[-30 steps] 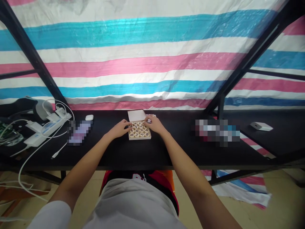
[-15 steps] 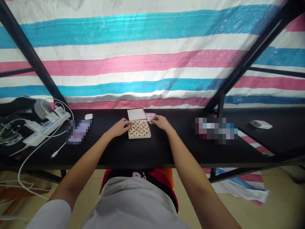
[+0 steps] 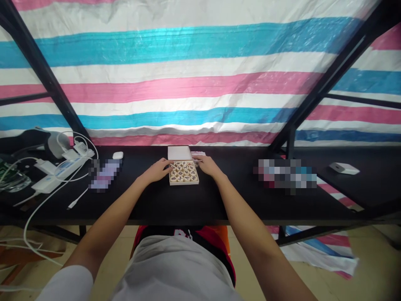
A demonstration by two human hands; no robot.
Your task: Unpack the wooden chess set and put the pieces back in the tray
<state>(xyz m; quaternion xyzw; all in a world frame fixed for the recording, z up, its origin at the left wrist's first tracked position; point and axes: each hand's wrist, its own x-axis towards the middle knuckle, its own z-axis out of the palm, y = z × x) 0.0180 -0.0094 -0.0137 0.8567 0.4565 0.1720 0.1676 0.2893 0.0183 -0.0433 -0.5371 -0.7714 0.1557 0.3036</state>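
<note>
Counter (image 3: 181,205): black, flat
Middle: open box (image 3: 184,183), paper (image 3: 197,153) beside its lid (image 3: 179,153)
Left: power strip (image 3: 64,170), cable (image 3: 73,204), phone (image 3: 106,175), white case (image 3: 118,155) just behind phone
Right: blurred items (image 3: 286,173)

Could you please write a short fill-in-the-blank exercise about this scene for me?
1. The box of round pieces rests on a ____ tabletop.
2. The right hand is at the box's ____ side.
3. The power strip lies toward the person's ____ end of the tabletop.
4. Behind the tabletop hangs a sheet with pink, blue and white ____.

Missing words: black; right; left; stripes.
</note>
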